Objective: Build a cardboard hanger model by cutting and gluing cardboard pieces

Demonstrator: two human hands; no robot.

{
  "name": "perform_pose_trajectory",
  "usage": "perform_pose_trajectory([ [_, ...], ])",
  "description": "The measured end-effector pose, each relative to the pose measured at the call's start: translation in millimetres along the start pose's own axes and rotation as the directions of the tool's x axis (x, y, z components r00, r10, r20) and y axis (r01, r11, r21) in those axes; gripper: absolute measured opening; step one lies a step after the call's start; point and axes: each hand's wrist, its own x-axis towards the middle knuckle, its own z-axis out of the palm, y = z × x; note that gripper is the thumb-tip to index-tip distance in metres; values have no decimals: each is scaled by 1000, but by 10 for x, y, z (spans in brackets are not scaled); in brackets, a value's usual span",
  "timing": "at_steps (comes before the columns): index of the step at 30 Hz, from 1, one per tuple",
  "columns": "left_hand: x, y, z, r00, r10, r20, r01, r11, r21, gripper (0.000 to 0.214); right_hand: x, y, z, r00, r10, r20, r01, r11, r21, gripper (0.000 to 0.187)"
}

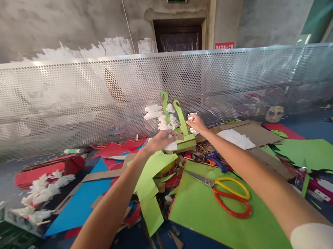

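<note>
A green cardboard model (181, 133) with two hooked uprights and white paper tufts stands at the far side of the work surface. My left hand (163, 139) is closed on its base at the left. My right hand (196, 123) pinches a small white piece (192, 116) just right of the nearer upright.
Red and yellow scissors (230, 195) lie on a green sheet (205, 212) near me. A blue glue gun (213, 159), blue and red paper, cardboard and white tufts (43, 188) are scattered around. A perforated metal screen (68, 93) closes the far side. A mask (273, 114) sits at right.
</note>
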Motion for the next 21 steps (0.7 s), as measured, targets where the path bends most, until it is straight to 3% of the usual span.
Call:
perform_pose_trajectory([
  [3,61,-94,105,998,44,-47,-44,999,-4,31,-109,-48,-117,996,-42,-73,38,998,-45,47],
  [5,94,-155,136,997,48,-62,-49,999,-17,30,-282,-107,-279,995,-80,-63,75,995,-73,50],
  [6,106,-176,146,997,44,-65,-46,999,-30,30,-402,-145,-366,994,-109,-6,108,989,-99,47],
  [8,121,-194,162,996,35,-77,-40,998,-58,29,-694,-249,-514,966,-83,246,127,978,-165,37],
  [11,124,-179,174,993,28,-111,-39,994,-101,31,-1159,-483,-579,809,-17,588,214,940,-267,32],
  [14,116,-167,154,988,36,-147,-56,989,-137,35,-1473,-740,-476,681,8,733,246,939,-239,37],
  [15,111,-167,141,987,36,-155,-59,987,-147,35,-1524,-801,-439,630,42,776,220,948,-230,40],
  [16,105,-166,128,987,35,-158,-61,986,-158,36,-1550,-841,-412,608,77,790,179,956,-231,42],
  [17,96,-162,117,987,34,-157,-60,984,-169,36,-1557,-857,-400,619,112,778,133,961,-244,44],
  [18,85,-152,112,988,33,-151,-60,983,-175,36,-1551,-848,-403,665,138,734,85,963,-258,46],
  [21,35,-86,164,995,33,-99,-49,985,-168,36,-1509,-714,-463,856,112,505,-10,980,-199,45],
])
